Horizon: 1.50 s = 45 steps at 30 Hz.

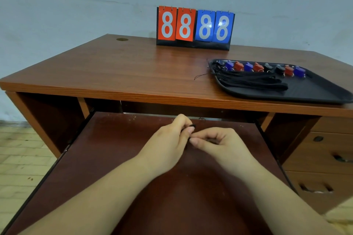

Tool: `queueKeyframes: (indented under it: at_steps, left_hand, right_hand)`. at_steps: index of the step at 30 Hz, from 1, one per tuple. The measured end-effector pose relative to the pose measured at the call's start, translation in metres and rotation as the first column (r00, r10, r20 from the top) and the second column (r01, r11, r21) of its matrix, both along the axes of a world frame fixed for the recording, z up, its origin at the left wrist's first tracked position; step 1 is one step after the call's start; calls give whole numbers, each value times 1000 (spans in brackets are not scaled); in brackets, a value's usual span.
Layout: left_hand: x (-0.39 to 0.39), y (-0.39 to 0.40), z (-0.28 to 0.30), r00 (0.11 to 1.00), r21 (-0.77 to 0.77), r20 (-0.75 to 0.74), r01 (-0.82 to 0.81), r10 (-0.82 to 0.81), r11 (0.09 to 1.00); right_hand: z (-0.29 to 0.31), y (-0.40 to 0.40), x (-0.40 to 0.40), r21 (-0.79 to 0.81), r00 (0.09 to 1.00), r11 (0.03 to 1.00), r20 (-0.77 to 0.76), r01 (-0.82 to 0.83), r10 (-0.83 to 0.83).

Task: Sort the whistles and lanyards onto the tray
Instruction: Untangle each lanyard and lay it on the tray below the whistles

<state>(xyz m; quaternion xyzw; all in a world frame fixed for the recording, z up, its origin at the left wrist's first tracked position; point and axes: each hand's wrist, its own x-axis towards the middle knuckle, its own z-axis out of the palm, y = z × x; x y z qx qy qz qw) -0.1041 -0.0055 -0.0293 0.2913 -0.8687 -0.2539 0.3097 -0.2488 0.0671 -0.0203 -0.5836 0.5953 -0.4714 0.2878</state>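
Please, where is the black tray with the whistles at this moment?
In the head view, the black tray lies on the right side of the desk top, right of the scoreboard.

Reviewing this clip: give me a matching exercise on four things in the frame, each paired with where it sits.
Things:
1. Flip scoreboard with red and blue 8s
2. Black plastic tray
3. Bundle of black lanyards
4. Small black item pinched by both hands

Places:
A. Over the pulled-out dark shelf under the desk
B. Right side of the brown wooden desktop
C. Back edge of the desktop, by the wall
D. On the tray, in front of the row of whistles

Pairs: 1-C, 2-B, 3-D, 4-A
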Motion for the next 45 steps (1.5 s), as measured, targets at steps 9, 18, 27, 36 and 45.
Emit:
queueKeyframes:
  at_steps: [9,18,27,36,45]
  left_hand:
    - [16,-28,4,987,44,27,-159,158,986]
    - [13,-26,1,986,108,40,-163,160,981]
    - [-4,-3,-10,996,199,91,-7,-12,980]
    - [-10,1,-5,959,480,-232,-34,164,877]
    - [-11,10,4,845,742,-477,240,242,626]
  right_hand:
    - [3,0,-31,139,973,984,-219,112,-80]
    - [6,-1,-43,124,964,982,207,144,-167]
    - [14,-2,-27,44,498,998,864,54,-65]
    - [11,-2,-20,57,542,997,837,55,-78]
    - [4,-2,-2,67,676,997,733,38,-75]
